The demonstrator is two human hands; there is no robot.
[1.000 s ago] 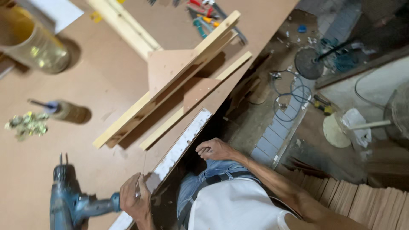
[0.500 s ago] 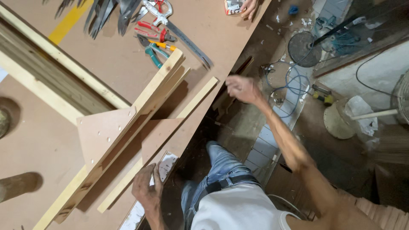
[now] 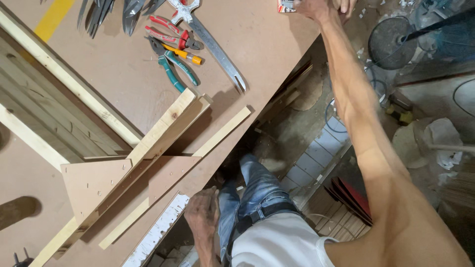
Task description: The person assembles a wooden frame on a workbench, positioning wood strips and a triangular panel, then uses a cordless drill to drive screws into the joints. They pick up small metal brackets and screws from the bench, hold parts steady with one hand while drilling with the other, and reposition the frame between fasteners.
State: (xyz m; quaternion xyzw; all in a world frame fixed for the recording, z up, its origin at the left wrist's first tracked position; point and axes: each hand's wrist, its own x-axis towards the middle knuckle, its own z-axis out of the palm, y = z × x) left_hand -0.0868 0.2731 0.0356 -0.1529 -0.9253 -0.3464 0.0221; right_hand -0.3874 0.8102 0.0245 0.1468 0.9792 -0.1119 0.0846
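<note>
Head view: right hand (image 3: 324, 6) stretched to the far table edge, cut off by the frame, finger state can't be told; a small box (image 3: 286, 5) lies just left of it. Left hand (image 3: 202, 215) rested open on the near table (image 3: 267, 44) edge, beside the wood frame (image 3: 148, 148). Pliers (image 3: 173, 66) lie far left.

Small red-and-white pack (image 3: 286, 6) (half cropped) at table's far edge

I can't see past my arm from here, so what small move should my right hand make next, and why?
Probably close the right hand on the small box at the workbench's far edge. The arm is fully stretched and the hand is already at it, while the left hand braces on the near edge.
</note>
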